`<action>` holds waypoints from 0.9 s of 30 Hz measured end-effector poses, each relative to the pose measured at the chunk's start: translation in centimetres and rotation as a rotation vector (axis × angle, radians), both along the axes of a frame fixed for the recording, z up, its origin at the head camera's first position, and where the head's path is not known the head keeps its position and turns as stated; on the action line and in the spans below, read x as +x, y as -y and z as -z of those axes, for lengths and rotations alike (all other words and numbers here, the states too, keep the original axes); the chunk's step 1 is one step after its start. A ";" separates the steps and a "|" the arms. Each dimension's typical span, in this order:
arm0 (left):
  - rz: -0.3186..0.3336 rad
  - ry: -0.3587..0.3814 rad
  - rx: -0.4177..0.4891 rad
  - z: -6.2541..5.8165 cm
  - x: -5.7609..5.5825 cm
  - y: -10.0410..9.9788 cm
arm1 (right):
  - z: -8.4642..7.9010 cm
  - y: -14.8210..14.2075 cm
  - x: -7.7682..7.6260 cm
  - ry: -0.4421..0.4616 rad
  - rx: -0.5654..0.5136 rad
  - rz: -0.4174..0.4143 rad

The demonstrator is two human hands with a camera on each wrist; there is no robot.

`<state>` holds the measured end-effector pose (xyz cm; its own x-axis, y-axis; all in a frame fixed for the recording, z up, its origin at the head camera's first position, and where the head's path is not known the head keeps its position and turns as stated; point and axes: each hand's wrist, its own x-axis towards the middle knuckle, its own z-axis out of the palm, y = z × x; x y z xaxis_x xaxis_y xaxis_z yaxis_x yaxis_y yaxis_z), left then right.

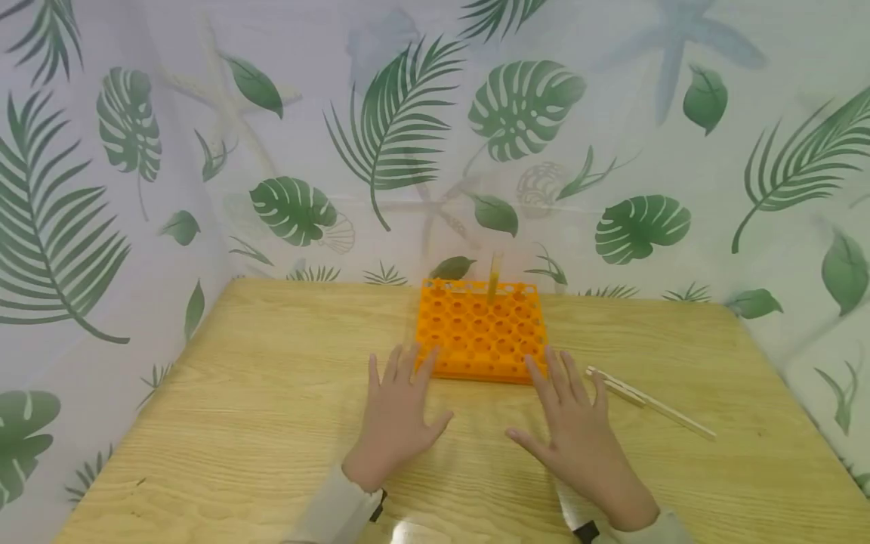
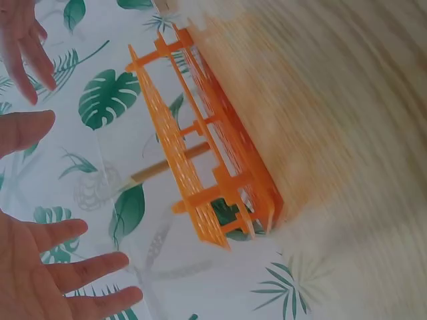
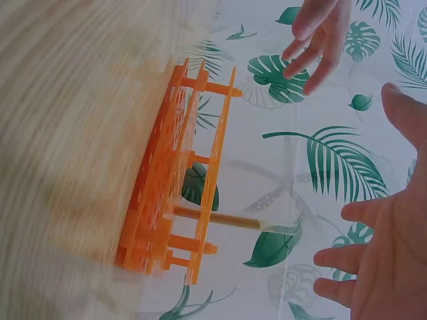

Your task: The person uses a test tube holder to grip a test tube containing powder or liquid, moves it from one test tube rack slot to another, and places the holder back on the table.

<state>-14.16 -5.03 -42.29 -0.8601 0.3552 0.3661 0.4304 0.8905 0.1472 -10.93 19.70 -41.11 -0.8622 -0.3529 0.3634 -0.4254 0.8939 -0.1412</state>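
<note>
Left grip [image 1: 396,419] and right grip [image 1: 578,431], spread and empty, have the orange rack [image 1: 481,336] at one and eleven o'clock respectively, seemingly equally near.

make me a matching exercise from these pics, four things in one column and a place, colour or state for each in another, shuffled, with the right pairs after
Column one
1. rack
2. test tube
3. pale stick-like tool
4. left hand

Column two
A. lying on the table, to the right of the orange thing in the head view
B. fingers spread and holding nothing
C. bright orange, with rows of round holes
D. standing in a hole, its top poking up

Right pairs: 1-C, 2-D, 3-A, 4-B
</note>
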 end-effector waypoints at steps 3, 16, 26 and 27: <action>0.006 -0.010 0.010 0.3 -0.5 0.5 | -0.2 -0.4 -0.3 -0.022 0.010 0.002; 0.191 -0.234 -0.036 0.0 -4.8 2.3 | -0.9 -4.4 -1.9 -0.147 0.015 -0.037; 0.315 -0.158 -0.240 -0.9 -7.7 1.4 | -0.7 -9.8 -3.5 -0.111 0.076 -0.027; 0.328 -0.152 -0.265 -0.9 -7.9 1.2 | -0.5 -10.4 -3.6 -0.110 0.083 -0.029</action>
